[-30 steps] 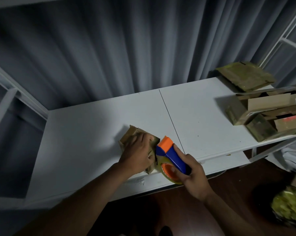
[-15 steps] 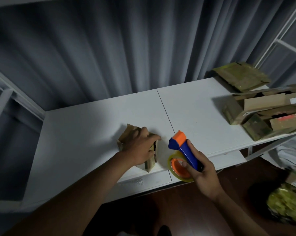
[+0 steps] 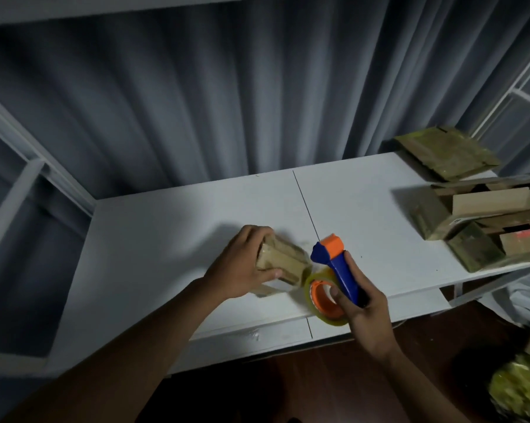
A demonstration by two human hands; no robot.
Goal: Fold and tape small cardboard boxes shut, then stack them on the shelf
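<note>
Since a second ago, you've pulled the dispenser (image 3: 334, 270) back off the box (image 3: 283, 261), so the two now sit just beside each other with a little gap, and you've re-gripped the box. Your left hand (image 3: 245, 267) now wraps it from the left, fingers curled over the far top edge and thumb pressed along the near side; the box looks tilted, its near edge low on the table (image 3: 154, 239). Whether it rests fully on the surface you can't tell through the blur. Your right hand (image 3: 361, 309) is closed round the blue handle, with the orange head pointing up and away from you and the tape roll (image 3: 324, 300) hanging over the table's front edge. At the right end of the table lies a heap of cardboard (image 3: 483, 221), flat pieces and part-folded boxes, well apart from your hands. Grey curtains (image 3: 227, 102) hang behind the table.
</note>
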